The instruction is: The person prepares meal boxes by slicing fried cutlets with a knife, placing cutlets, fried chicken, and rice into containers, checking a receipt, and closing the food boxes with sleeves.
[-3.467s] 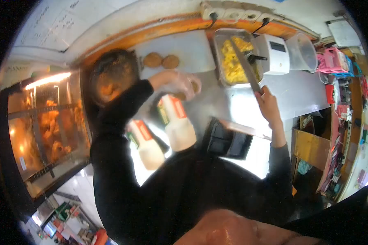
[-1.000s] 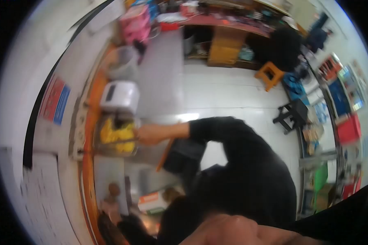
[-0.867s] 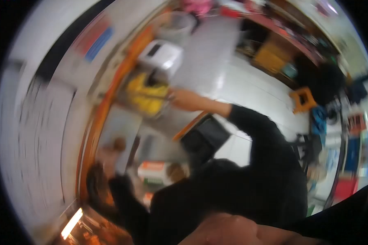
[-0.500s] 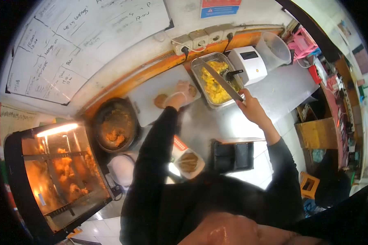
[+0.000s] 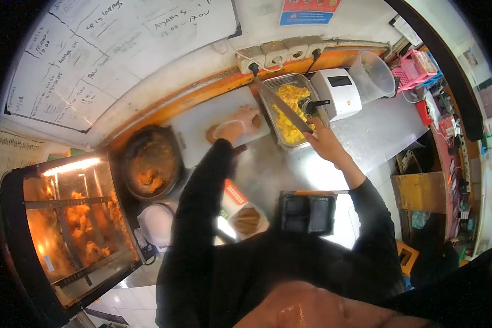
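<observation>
My right hand (image 5: 323, 140) grips the handle of a large knife (image 5: 286, 108). Its blade slants up and left across a metal tray (image 5: 283, 143) of chopped yellow food (image 5: 293, 124). A black handle (image 5: 316, 103) sticks out of that tray. On the white cutting board (image 5: 194, 117), my left hand (image 5: 244, 121), in a clear plastic glove, is closed over a brown piece of food (image 5: 256, 121); its fingers are slightly blurred. Another brown piece (image 5: 211, 134) lies beside the wrist, partly covered.
A dark pan (image 5: 152, 164) with orange-brown food sits left of the board, by a lit glass warming cabinet (image 5: 76, 218). Nearer me are a paper food box (image 5: 235, 198) and a black compartment tray (image 5: 307, 213). A white machine (image 5: 338, 95) and clear bucket (image 5: 374, 76) stand right.
The view has shifted slightly. My right hand with the knife stays over the tray, moved a little lower and left in view. My left hand remains on the board.
</observation>
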